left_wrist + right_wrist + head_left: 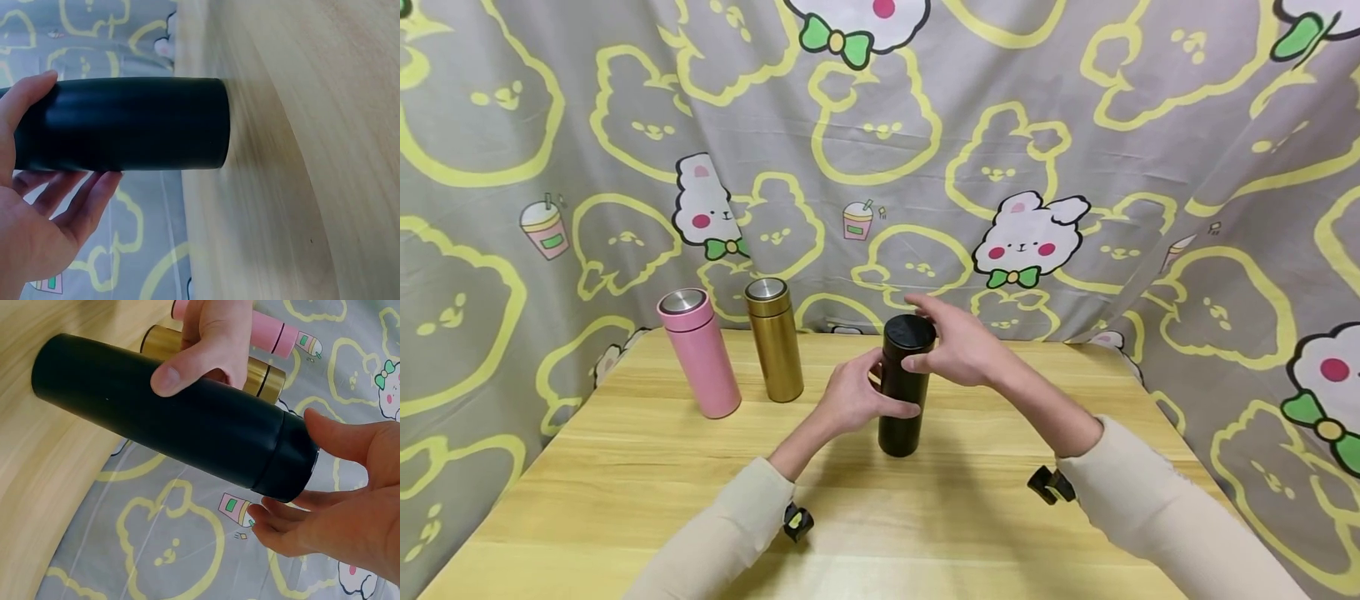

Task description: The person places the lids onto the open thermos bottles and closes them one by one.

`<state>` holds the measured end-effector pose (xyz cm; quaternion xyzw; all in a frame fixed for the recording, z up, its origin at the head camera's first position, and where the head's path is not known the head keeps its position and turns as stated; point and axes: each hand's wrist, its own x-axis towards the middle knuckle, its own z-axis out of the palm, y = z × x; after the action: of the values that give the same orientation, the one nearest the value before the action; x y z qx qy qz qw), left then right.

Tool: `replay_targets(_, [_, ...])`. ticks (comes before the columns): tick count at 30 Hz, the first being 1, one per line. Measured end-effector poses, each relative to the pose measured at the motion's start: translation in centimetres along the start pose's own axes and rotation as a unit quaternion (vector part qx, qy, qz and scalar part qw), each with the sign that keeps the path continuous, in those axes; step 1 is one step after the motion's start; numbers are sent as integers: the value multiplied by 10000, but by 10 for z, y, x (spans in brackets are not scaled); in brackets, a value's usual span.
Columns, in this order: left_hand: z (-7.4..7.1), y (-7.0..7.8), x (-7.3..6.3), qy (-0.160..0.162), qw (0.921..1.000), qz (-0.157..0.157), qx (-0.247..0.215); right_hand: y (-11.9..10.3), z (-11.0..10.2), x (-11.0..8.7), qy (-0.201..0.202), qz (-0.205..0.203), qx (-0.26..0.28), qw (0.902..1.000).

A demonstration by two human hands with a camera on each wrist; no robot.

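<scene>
A black thermos flask (901,417) stands upright on the wooden table. My left hand (857,392) holds its body from the left, thumb across the near side and fingers behind. In the left wrist view, that hand's fingertips (110,180) lie along the flask's far side. At the top, my right hand (958,342) holds the black lid (287,456) between thumb and fingers. The lid sits on the flask, with a thin seam below it in the right wrist view. Part of the right fingers is hidden behind the lid.
To the left stand a pink thermos (703,367) and a gold thermos (780,354), both upright with silver-topped lids. Behind the wooden table (647,500) hangs a grey curtain (910,108) with cartoon prints. Small black devices (797,522) are worn at both wrists.
</scene>
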<state>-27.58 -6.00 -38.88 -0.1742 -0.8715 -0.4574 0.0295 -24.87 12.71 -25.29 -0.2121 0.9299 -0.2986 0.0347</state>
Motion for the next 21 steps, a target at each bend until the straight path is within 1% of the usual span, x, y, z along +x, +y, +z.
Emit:
replay_targets(4, [-3, -1, 1, -110, 9999, 54, -28, -1, -2, 1, -117, -146, -48, 9998])
replay_targets(7, [-4, -1, 1, -191, 9998, 92, -19, -1, -2, 1, -115, -241, -109, 9996])
replay_targets(10, [-5, -1, 0, -224, 9997, 95, 11, 0, 0, 1, -19, -247, -134, 9996])
replay_targets(15, [-4, -1, 1, -214, 9997, 89, 41, 1, 4, 0, 214, -161, 31, 9996])
replay_targets(21, [-3, 0, 2, -157, 9998, 73, 57, 3, 7, -2, 414, -298, 70, 9987])
